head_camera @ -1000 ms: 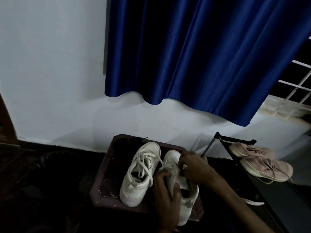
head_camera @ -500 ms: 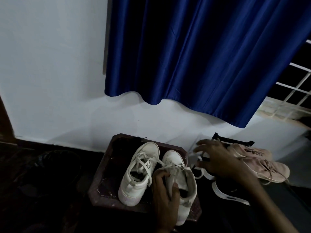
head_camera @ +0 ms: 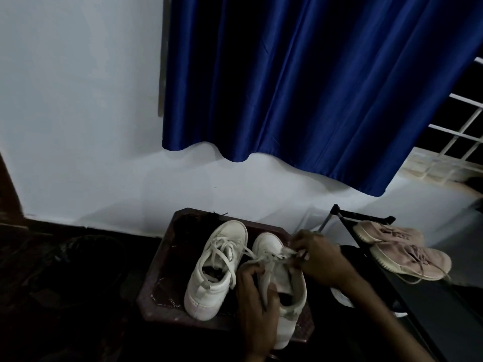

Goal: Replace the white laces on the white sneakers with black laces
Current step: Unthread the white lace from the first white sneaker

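Two white sneakers stand side by side on a dark brown stool (head_camera: 162, 291). The left sneaker (head_camera: 217, 267) has its white lace loosely threaded. My left hand (head_camera: 257, 304) grips the right sneaker (head_camera: 285, 280) by its inner side, fingers curled round the collar. My right hand (head_camera: 318, 259) is over the right sneaker's eyelets and pinches its white lace (head_camera: 271, 258), which runs taut across the tongue. A dark tangle at the stool's back left corner (head_camera: 198, 220) may be black laces; it is too dim to tell.
A pair of pink sneakers (head_camera: 402, 249) lies on a black rack (head_camera: 366, 220) to the right. Something white (head_camera: 339, 296) lies low beside the stool. A blue curtain (head_camera: 300, 87) hangs on the white wall behind. The floor to the left is dark.
My right hand swung out to the right with the lace, then came back to the right sneaker's eyelets and pinches the lace again. My left hand kept its grip.
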{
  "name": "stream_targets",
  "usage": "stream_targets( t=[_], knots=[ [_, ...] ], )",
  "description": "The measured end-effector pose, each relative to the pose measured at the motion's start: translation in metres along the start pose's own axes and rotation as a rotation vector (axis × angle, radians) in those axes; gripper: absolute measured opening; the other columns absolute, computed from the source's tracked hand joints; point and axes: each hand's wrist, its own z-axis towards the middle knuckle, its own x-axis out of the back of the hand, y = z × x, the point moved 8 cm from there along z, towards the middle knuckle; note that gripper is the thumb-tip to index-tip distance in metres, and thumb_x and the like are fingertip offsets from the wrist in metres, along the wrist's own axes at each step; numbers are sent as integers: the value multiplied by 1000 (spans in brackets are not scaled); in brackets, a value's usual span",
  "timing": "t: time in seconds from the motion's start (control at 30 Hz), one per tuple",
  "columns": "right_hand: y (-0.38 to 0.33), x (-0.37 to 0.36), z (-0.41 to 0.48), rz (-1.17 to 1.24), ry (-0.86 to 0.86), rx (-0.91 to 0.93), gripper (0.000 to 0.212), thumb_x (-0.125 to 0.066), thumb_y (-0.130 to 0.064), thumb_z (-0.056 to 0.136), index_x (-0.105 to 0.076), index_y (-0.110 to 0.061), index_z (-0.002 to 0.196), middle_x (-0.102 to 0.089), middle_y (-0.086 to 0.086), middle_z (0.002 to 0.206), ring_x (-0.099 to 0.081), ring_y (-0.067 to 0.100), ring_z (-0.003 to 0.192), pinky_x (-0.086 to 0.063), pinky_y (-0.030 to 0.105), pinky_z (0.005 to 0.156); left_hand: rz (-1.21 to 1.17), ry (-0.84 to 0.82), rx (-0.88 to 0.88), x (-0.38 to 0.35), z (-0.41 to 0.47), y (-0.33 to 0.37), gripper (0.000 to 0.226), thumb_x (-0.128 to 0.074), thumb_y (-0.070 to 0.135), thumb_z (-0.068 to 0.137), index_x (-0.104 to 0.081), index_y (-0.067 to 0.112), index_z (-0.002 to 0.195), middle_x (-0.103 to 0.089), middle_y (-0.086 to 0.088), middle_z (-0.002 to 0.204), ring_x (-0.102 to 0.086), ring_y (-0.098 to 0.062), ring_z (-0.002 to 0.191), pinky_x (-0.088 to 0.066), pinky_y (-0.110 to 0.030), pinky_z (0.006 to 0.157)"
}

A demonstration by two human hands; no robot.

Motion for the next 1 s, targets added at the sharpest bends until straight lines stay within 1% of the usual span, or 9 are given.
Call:
stream_targets(
  t=[0.1, 0.2, 0.27, 0.4, 0.5, 0.63, 0.7, 0.8, 1.0],
  knots=[
    [16, 37, -7, -39, 52, -42, 18, -68, -41, 85, -72, -23, 88, -57, -11, 101, -56, 7, 88, -50, 35, 81, -9, -2, 21, -1, 0, -2, 34, -49, 35, 81, -54, 25, 113, -55, 19, 118, -53, -7, 114, -38, -17, 96],
    [24, 38, -9, -237, 29, -189, 20, -57, -42, 88, -65, -24, 87, -57, -5, 100, -60, 17, 99, -49, 43, 88, -17, 3, 32, -1, 0, -6, 36, -48, 35, 83, -54, 25, 117, -56, 17, 120, -54, -8, 116, -41, -22, 97],
    [9, 22, -6, -197, -23, -177, 24, -53, -47, 89, -62, -25, 86, -57, -2, 101, -60, 21, 104, -49, 48, 89, -19, -2, 10, -2, 1, -5, 36, -48, 34, 85, -55, 23, 118, -56, 16, 123, -53, -8, 119, -40, -21, 99],
    [-21, 4, 1, -252, 7, -112, 42, -62, -42, 85, -53, -27, 123, -49, -6, 125, -45, 18, 122, -41, 49, 98, -23, 8, 22, -3, 1, -6, 37, -48, 33, 85, -55, 24, 120, -56, 16, 125, -53, -9, 120, -41, -23, 99],
    [-30, -15, 5, -317, -49, -86, 29, -57, -33, 87, -61, -25, 114, -52, -3, 122, -46, 18, 121, -38, 50, 98, -26, 2, 34, -3, -1, -6, 36, -48, 36, 85, -52, 29, 120, -54, 20, 124, -51, -5, 120, -39, -18, 99],
    [-32, -27, 4, -272, -5, -52, 24, -54, -21, 84, -68, -24, 103, -56, -4, 114, -50, 18, 116, -35, 42, 92, -28, -5, 38, -2, -2, -6, 33, -49, 37, 83, -50, 34, 116, -52, 24, 122, -50, -2, 118, -37, -13, 96],
    [-25, -18, -1, -178, 15, -40, 17, -59, -26, 83, -71, -27, 96, -59, -11, 107, -54, 14, 111, -39, 40, 92, -39, 0, 43, -2, -2, -6, 33, -49, 36, 83, -50, 33, 116, -54, 21, 121, -52, -3, 117, -39, -17, 96],
    [-8, 9, -9, -153, -4, -53, 15, -65, -42, 82, -70, -33, 92, -57, -20, 100, -54, 9, 109, -41, 45, 96, -56, 29, 16, 0, 0, -3, 35, -49, 35, 84, -54, 26, 117, -57, 16, 121, -55, -7, 117, -41, -22, 98],
    [-30, -6, -5, -379, -76, -63, 35, -53, -41, 89, -58, -29, 121, -46, -6, 130, -39, 18, 126, -34, 52, 99, -37, 32, -55, 1, 1, 2, 32, -48, 29, 89, -59, 19, 117, -56, 16, 125, -53, -7, 121, -35, -12, 100]
  ],
)
